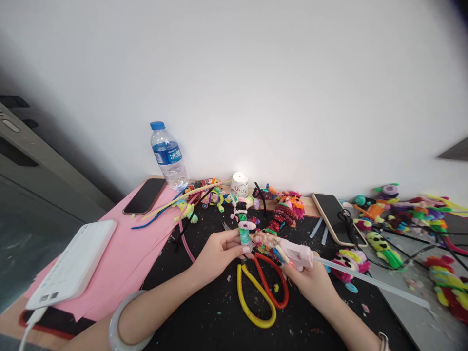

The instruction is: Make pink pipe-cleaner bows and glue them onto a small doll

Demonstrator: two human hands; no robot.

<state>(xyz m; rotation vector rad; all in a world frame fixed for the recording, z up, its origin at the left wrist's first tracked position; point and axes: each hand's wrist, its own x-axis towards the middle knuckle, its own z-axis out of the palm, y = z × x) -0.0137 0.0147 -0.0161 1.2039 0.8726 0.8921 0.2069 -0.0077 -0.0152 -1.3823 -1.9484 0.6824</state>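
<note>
Hands at frame centre | left hand (219, 251) grip pinches pipe-cleaner figure (245, 229) upright, steadying it for gluing | right hand (310, 282) grip wraps glue gun (296, 254), nozzle touching figure | yellow and red loops (261, 292) on tabletop (204, 321) below.

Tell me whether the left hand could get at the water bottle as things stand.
Probably not straight away: the left hand is pinching a pipe-cleaner figure, and the water bottle stands behind loose pipe cleaners.
</note>
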